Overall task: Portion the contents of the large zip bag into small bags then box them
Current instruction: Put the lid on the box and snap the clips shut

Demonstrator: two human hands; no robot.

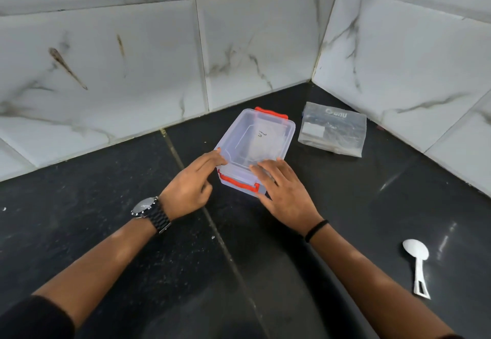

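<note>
The left hand (190,187), a metal-link watch (150,212) on its wrist, lies at the near left corner of the clear plastic box (255,150), its straight fingers touching the lid's edge and gripping nothing. The box is a rounded rectangle with orange latches at both ends and sits on the dark, speckled, glossy table (106,232); something pale and crinkled shows through the lid, too blurred to name. The right hand (281,187) presses flat, fingers spread, on the lid's near right corner. If pressure is uneven, the smooth box may skid on the slick stone, or a latch may fail to catch. Farther right, well apart, the large zip bag (333,130), limp and cloudy, lies flat by the tiled wall. Nearest right lies a white plastic spoon (417,264).
</note>
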